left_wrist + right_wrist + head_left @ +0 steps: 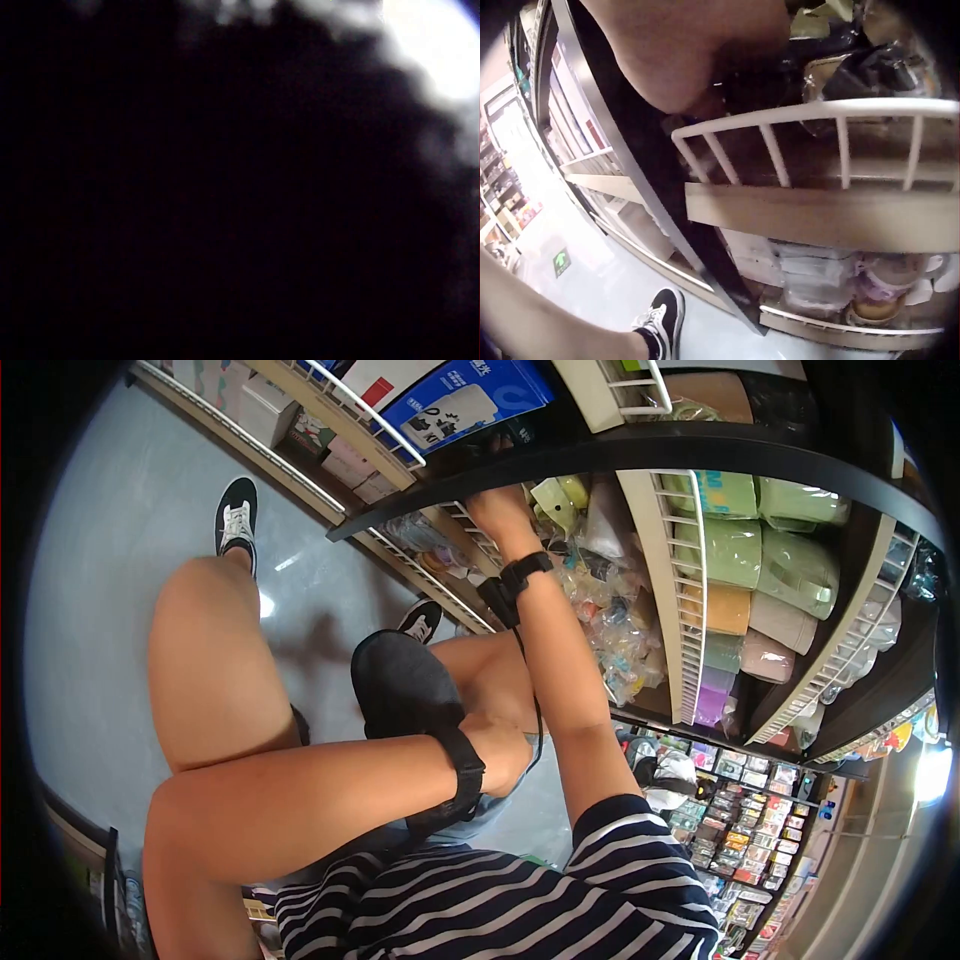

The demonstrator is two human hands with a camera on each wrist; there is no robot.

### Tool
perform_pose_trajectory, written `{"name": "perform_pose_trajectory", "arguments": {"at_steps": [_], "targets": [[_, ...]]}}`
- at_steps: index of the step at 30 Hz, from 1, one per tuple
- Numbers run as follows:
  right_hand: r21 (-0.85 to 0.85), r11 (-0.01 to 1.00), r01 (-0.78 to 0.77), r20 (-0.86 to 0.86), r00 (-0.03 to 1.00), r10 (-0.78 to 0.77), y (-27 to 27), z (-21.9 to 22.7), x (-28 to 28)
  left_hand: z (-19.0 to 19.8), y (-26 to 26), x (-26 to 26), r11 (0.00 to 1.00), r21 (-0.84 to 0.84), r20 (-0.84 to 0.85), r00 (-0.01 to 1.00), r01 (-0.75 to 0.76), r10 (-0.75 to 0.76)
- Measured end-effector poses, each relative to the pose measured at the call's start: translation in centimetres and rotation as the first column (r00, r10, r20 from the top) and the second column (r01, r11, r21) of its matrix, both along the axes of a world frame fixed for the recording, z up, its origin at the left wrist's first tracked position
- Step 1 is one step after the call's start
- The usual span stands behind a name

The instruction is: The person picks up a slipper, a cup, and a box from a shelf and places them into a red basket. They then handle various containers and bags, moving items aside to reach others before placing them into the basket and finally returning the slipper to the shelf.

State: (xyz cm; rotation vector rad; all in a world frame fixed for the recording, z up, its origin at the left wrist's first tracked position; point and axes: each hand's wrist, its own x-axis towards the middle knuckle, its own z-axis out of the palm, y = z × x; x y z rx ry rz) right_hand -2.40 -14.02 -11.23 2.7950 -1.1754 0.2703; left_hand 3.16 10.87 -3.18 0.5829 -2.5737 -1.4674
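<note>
Store shelving [640, 455] is filling the upper part of the head view, and a crouching person in a striped top is reaching into it. Right hand [497, 510] is extending up under the dark shelf edge, with a black wrist strap [525, 570] just below it; the fingers are passing behind the shelf edge, so whether they are grasping anything cannot be told. Pale green plastic items [558, 500] are lying just beside this hand, and clear-wrapped packets [610, 610] are piling below them along the forearm. White wire rail [817, 120] is running along the shelf front in the right wrist view, with the hand [682, 52] showing only as a blurred mass above it and dark wrapped goods behind it.

Left hand [505, 745] is lying against the person's bent knee, beside a black rounded object [405, 685]; its fingers are turned away from the camera, so its grip cannot be told either. Left wrist view is showing almost nothing but darkness.

Green and tan soft rolls [760, 550] are stacking in the next compartment to the right. Blue-and-white box [465, 400] is sitting on the shelf above. Black sneaker [237, 515] is resting on the pale floor [120, 560].
</note>
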Motion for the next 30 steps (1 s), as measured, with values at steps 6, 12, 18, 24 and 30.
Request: {"name": "perform_pose_trajectory", "arguments": {"at_steps": [6,12,18,24,30], "targets": [[-0.315,0.943,0.104,0.001,0.994,-0.109,-2.1,-4.9,-0.4,-0.7,-0.1,-0.3,0.998,0.001,-0.061,0.997,-0.055,0.055],[0.382,0.834,0.397,-0.534,0.832,-0.151,-0.3,3.0,-0.6,-1.0,-0.5,-0.3,0.995,-0.039,-0.041,0.995,-0.088,0.086],[0.729,0.678,-0.088,0.039,0.995,0.088,10.9,15.8,-7.1,-0.3,-0.4,-0.7,0.997,-0.049,0.016,0.999,0.051,-0.051],[0.831,0.554,-0.046,0.5,0.5,-0.707,19.0,12.1,-23.9,-0.7,-1.2,-1.8,0.975,-0.026,0.095,0.972,0.219,-0.216],[0.701,0.23,0.675,0.134,0.191,-0.972,30.2,-11.1,-36.1,-0.5,-2.0,-3.1,0.952,0.083,0.275,0.912,0.294,-0.305]]}}
